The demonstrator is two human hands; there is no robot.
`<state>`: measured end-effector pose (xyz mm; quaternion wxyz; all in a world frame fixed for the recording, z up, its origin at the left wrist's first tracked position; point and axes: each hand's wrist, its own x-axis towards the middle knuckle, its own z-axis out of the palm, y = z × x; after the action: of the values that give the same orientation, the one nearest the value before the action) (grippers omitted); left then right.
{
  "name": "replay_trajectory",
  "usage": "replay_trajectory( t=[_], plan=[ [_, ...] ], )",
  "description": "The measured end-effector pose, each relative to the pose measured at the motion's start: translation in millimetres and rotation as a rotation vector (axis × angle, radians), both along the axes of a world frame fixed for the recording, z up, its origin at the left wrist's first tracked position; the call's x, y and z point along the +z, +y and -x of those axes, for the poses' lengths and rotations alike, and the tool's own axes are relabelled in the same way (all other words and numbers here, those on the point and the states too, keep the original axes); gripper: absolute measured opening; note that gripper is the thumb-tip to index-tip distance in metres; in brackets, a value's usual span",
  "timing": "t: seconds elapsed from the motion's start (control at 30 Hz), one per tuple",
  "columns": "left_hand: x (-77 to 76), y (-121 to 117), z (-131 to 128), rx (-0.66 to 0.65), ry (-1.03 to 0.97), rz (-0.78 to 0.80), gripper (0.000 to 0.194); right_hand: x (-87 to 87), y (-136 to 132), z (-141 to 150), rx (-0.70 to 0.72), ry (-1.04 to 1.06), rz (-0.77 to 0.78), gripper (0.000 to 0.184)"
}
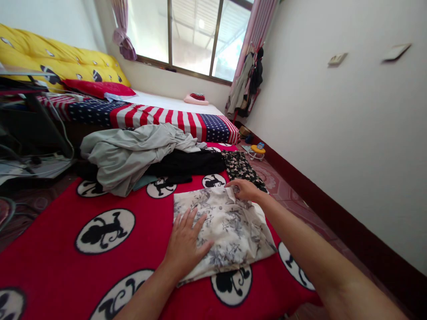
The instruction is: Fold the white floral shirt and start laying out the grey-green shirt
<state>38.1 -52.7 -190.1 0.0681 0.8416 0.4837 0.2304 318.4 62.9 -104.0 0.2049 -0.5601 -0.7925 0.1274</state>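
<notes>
A cream shirt with a grey floral print (230, 226) lies folded on a red blanket with black monkey medallions (66, 271). My left hand (187, 244) presses flat on the shirt's near left part, fingers spread. My right hand (243, 190) reaches to the shirt's far edge and pinches the cloth there near the collar. Just beyond the shirt lie a black garment (187, 164), a grey-green garment (130, 155) in a loose heap, and a dark floral cloth (242, 166).
A bed with a stars-and-stripes cover (160, 115), a red pillow (98, 87) and a yellow quilt (60, 62) stands behind. Clothes hang on a rack (248, 82) by the window. A white wall runs along the right; cables and a dark desk (30, 129) sit at left.
</notes>
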Motion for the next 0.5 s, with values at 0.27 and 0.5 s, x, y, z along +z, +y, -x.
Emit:
replay_trajectory(
  t=[0.27, 0.5],
  plan=[
    [0.2, -1.4, -0.9, 0.008, -0.019, -0.026, 0.064, 3.4, -35.7, -52.8, -0.162, -0.082, -0.149, 0.020],
    [-0.5, -1.2, -1.4, 0.010, -0.030, -0.018, 0.064, -8.1, -78.7, -41.0, -0.308, -0.106, -0.244, 0.018]
  ],
)
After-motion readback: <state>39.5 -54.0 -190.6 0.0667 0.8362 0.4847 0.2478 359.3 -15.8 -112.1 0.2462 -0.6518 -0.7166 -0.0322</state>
